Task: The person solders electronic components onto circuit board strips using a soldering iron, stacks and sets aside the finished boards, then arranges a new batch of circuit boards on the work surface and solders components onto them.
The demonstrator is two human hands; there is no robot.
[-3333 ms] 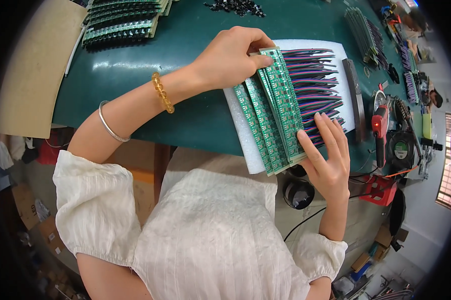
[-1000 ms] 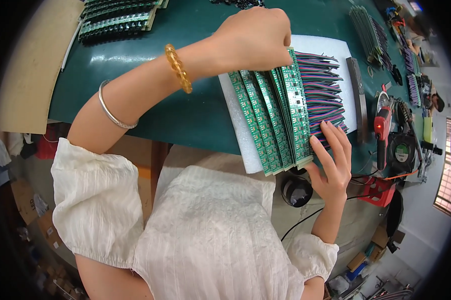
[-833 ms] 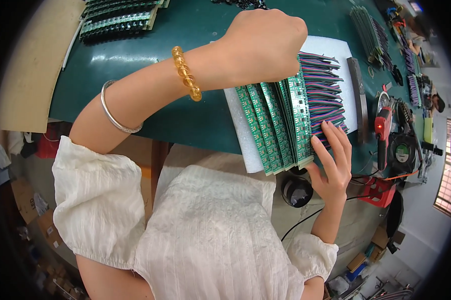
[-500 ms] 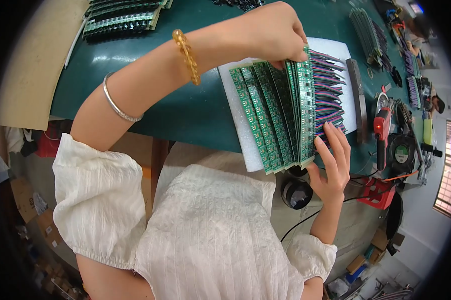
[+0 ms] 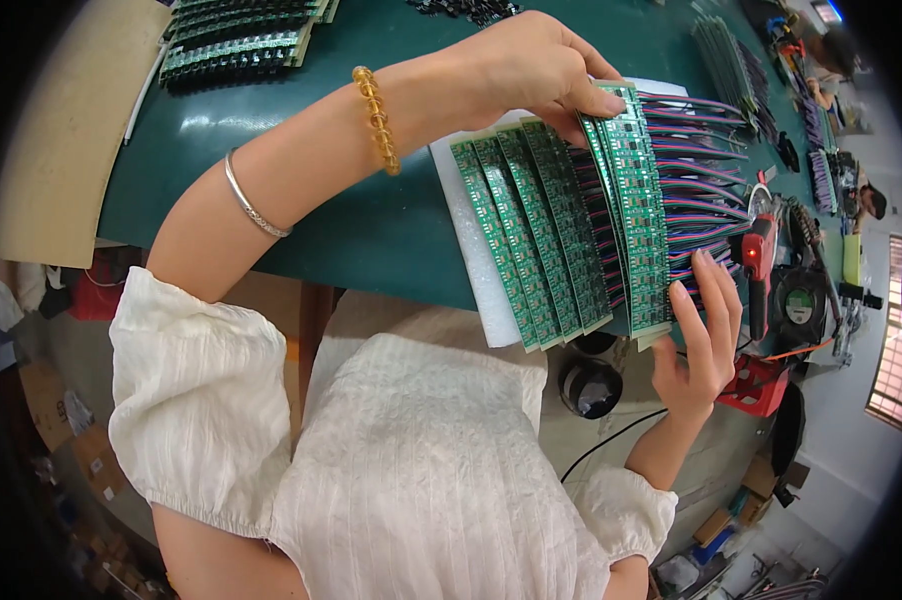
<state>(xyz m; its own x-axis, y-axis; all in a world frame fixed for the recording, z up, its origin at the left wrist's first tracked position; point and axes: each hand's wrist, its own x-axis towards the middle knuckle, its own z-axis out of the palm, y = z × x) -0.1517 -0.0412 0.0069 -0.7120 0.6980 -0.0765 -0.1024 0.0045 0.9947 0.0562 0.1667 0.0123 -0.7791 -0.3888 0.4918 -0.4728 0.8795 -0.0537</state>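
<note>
My left hand (image 5: pixel 556 75) is closed on the far end of a few stacked green circuit board panels (image 5: pixel 639 210), thumb on top. Bundles of thin coloured wires (image 5: pixel 706 190) run out from their right edge. At their near right corner is my right hand (image 5: pixel 699 345), its fingers spread along the edge and wires, thumb by the near end. Left of the held panels, several more circuit board panels (image 5: pixel 516 235) lie fanned out and overlapping. Beneath them is a white foam sheet (image 5: pixel 468 240). Wires also show in the gap between both groups.
A dark green table (image 5: pixel 361 230) carries everything. Stacked panels (image 5: pixel 241 45) lie at far left beside a tan board (image 5: pixel 71 130). Wired panels (image 5: pixel 726 70) lie at far right. A red-and-black tool (image 5: pixel 760 255) and black fan (image 5: pixel 799 305) stand right. Another person (image 5: pixel 826 60) is beyond.
Both hands have moved right with the front panels, tilting them and opening a gap from the fanned ones. The wires now reach further right, over the dark bar.
</note>
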